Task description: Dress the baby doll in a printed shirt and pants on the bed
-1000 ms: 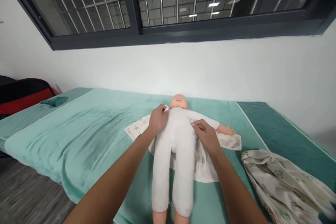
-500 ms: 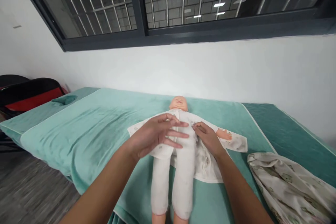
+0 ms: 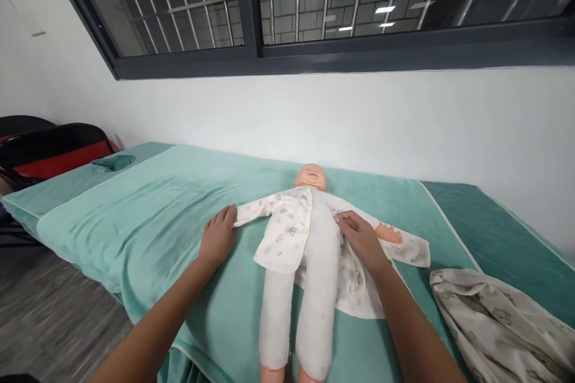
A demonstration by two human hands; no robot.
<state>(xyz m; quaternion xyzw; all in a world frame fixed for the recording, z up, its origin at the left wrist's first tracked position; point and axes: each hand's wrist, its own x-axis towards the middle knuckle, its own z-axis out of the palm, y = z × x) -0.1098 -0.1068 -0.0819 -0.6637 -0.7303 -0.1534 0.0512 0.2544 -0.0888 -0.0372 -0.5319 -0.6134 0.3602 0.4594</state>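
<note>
A baby doll (image 3: 311, 177) lies on its back, head toward the wall, in a white padded suit (image 3: 322, 251). A white printed baby jacket (image 3: 284, 238) covers one side of its chest; the other half lies spread beneath it. My left hand (image 3: 218, 238) has its fingers closed at the cuff of the jacket's left-hand sleeve (image 3: 254, 210). On the other side, my right hand (image 3: 359, 238) pinches thumb against fingers by the doll's flank; what is between them is hidden. Past that hand, the doll's small hand (image 3: 389, 233) rests on the spread sleeve (image 3: 412, 248).
A green cover (image 3: 148, 221) drapes the bed. Crumpled printed cloth (image 3: 498, 317) lies at the right front. Black and red chairs (image 3: 58, 149) stand at the left. Behind the bed are a white wall (image 3: 359, 119) and a barred window (image 3: 341, 6).
My left hand has moved left and down from over the doll's chest to the sleeve cuff, its spread fingers now closed. My right hand keeps its pinch. The view has shifted slightly.
</note>
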